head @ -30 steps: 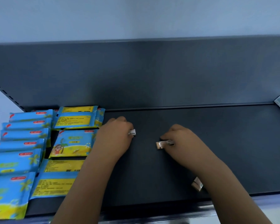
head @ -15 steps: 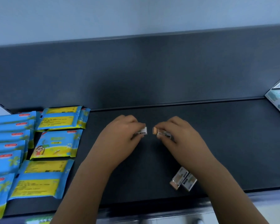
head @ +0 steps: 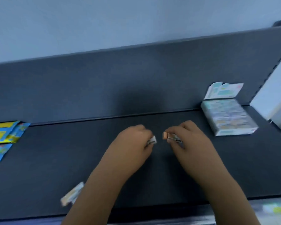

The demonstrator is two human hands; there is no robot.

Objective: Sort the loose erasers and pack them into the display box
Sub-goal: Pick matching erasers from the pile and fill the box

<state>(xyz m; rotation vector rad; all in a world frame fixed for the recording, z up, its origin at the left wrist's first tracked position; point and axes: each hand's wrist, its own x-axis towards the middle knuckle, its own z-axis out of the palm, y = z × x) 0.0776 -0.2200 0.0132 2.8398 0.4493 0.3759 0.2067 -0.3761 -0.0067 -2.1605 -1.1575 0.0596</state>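
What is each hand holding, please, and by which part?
The left hand pinches a small eraser by one end; the right hand grips an orange eraser by its paper sleeve, tip exposed.

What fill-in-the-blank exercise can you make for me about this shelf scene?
1. The left hand and the right hand each pinch one ____.
2. The display box stands on the person's ____ side.
3. The blue-yellow packets lie at the ____ end of the shelf.
Missing words: eraser; right; left.
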